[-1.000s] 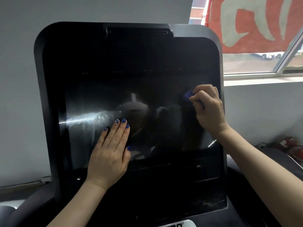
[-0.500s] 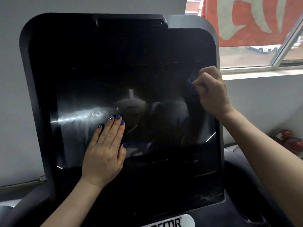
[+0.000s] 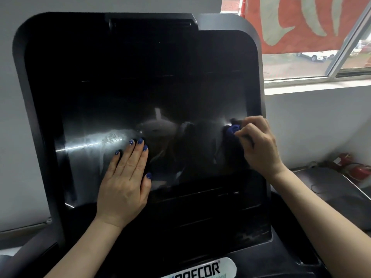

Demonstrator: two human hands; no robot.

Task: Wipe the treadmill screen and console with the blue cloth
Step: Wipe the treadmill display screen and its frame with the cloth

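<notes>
Item 1, treadmill screen (image 3: 140, 101): large dark glass panel in a black console (image 3: 200, 223) surround, tilted back and filling most of the view. It shows pale streaks and a smeared patch at about 9 o'clock from centre, plus dim reflections.

Item 2, blue cloth (image 3: 232, 129): bunched small and pressed on the glass near the screen's right edge, at about 3 o'clock. Only a fold shows past the fingers.

Item 3, right hand (image 3: 259, 145): clenched around the cloth, knuckles toward the camera. Half a second ago it worked higher on the same edge; it has since come down to mid-height, a downward stroke along the right margin.

Item 4, left hand (image 3: 125, 181): released, holding nothing, palm flat on the lower left glass with fingers pointing to 12 o'clock, as in the earlier views, apparently bracing.

Item 5, brand plate (image 3: 202, 269): white, partly cut off at 6 o'clock.

Item 6, window (image 3: 313, 57): at 2 o'clock, with a red banner (image 3: 297, 23).

Status, by judgement: right edge in progress; the streaked left portion, the area under the flat palm and the lower console appear yet to be wiped.
</notes>
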